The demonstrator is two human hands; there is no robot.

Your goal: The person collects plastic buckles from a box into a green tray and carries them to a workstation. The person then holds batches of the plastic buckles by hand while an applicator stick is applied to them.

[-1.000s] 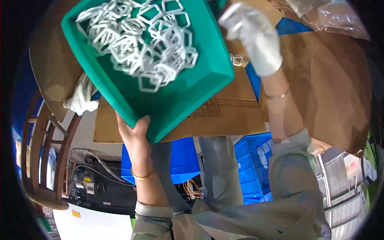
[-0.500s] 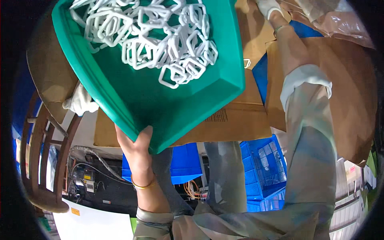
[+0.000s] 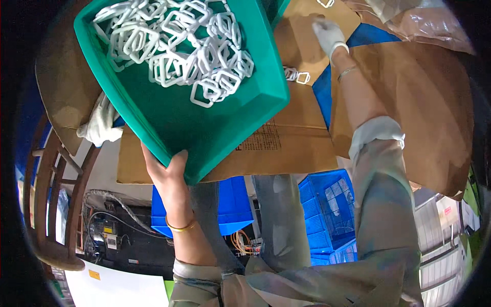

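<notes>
My left hand (image 3: 171,174) grips the near corner of a green plastic bin (image 3: 204,128), thumb over the rim and fingers underneath. The bin is tilted. White angular plastic loops (image 3: 179,46) lie heaped toward its far side. To the right, my right hand (image 3: 330,37), in a white glove, is over brown cardboard (image 3: 302,30). Its fingers look curled and bunched; whatever they may hold is hidden. A few similar white loops (image 3: 297,76) lie on the cardboard beside the bin, and another loop (image 3: 325,2) sits at the top edge.
A white glove (image 3: 101,123) lies left of the bin, near a brown chair (image 3: 53,189). Blue crates (image 3: 327,215) stand below the cardboard. Large cardboard flaps (image 3: 404,112) and clear plastic wrap (image 3: 419,25) are at right. Cables (image 3: 123,207) run at lower left.
The green bin and my left hand have shifted slightly left. My right hand has come nearer and to the left over the cardboard. More white loops now show beside the bin.
</notes>
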